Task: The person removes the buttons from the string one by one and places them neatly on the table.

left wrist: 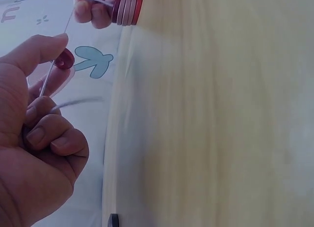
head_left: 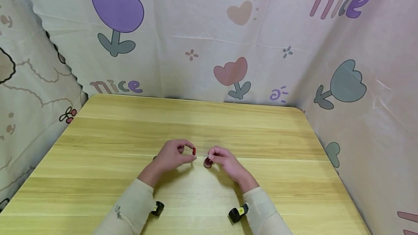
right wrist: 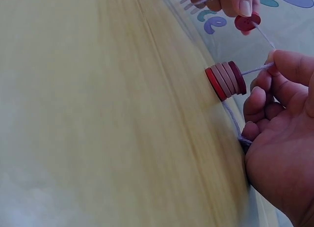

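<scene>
In the head view my left hand (head_left: 171,155) is over the middle of the table, pinching a small red button (right wrist: 248,22) between thumb and index finger. A thin pale string (right wrist: 257,70) runs from that button to my right hand (head_left: 230,162), whose thumb and index finger pinch it. Just beside the right fingers, a stack of red and pinkish buttons (right wrist: 225,81) hangs threaded on the same string. Below the stack the string leads back to the curled lower fingers of the right hand. A loose, blurred string end shows by the left hand's curled fingers.
The wood-grain table (head_left: 209,130) spreads around both hands. Behind it and at its sides hangs a pale printed cloth (head_left: 183,17). Black devices (head_left: 238,213) sit at both wrists. A small dark thing (head_left: 155,157), mostly hidden, shows behind the left wrist.
</scene>
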Motion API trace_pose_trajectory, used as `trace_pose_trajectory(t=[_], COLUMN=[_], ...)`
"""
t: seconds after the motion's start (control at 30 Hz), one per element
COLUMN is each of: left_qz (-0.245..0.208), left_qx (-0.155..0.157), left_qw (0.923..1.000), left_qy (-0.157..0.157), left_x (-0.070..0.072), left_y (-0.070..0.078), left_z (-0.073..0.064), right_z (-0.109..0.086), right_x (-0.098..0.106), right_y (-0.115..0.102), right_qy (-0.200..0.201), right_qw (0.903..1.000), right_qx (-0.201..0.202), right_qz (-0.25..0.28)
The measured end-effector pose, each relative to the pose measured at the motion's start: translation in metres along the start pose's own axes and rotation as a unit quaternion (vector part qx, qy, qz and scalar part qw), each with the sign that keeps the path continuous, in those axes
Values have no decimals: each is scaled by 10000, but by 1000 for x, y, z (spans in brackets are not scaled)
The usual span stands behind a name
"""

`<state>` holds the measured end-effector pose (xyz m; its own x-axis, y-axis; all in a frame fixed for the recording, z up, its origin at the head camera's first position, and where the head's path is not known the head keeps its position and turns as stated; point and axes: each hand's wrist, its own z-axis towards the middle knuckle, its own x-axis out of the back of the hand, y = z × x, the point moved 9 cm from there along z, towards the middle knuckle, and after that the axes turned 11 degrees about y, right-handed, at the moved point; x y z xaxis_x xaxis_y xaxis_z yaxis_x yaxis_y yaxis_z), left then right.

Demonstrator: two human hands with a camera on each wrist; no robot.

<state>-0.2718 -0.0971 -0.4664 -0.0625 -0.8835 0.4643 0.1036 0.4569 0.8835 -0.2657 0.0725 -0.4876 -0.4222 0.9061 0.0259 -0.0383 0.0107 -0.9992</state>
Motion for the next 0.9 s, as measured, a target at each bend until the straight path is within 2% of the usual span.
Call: trace_pose_trajectory(t=[0.5, 0.73, 0.9], left_qz=[-85, -137, -110], left_qx=[-47, 38, -29], left_qw=[9997, 9995, 9995], left_qy=[233, 278, 306], left_x=[15, 20, 23], left_y=[4, 5, 6], left_z=[-2, -4, -4], right_z=[0, 0, 1], right_x=[2, 2, 1], right_y=[-1, -2, -3], right_qy=[213, 299, 346], right_qw=[9996, 9994, 9994], right_qx=[-157, -123, -71], right_qz=[-81, -145, -54])
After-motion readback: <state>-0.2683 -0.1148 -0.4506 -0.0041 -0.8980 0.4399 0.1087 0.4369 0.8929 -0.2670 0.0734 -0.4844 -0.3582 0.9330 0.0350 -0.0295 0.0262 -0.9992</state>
